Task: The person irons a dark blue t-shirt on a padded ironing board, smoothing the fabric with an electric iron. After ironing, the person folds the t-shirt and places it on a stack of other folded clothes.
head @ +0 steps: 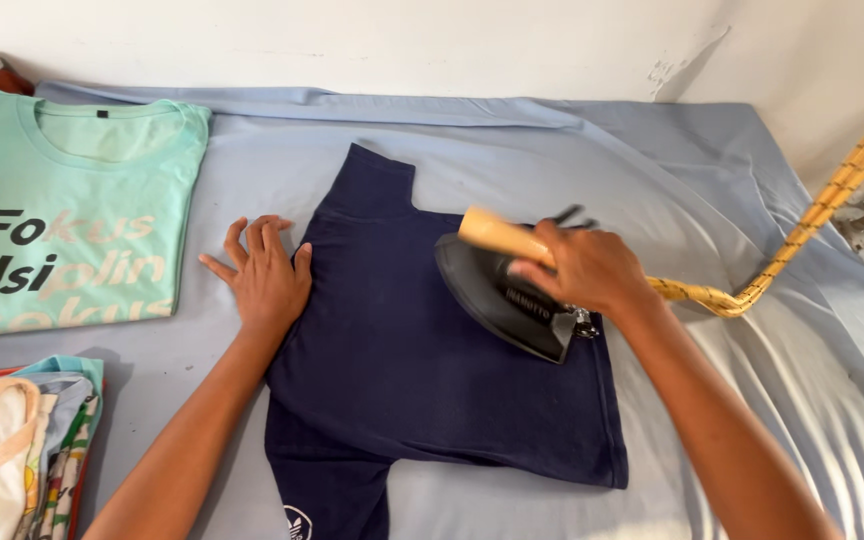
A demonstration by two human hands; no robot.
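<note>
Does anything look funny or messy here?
A little. The pale blue sheet covering the surface is wrinkled on the right, and the white wall has chipped paint near the corner. The navy blue T-shirt lies flat under the black iron with a wooden handle.

Folded mint shirt [72, 215], clothes pile [22, 440]
</note>
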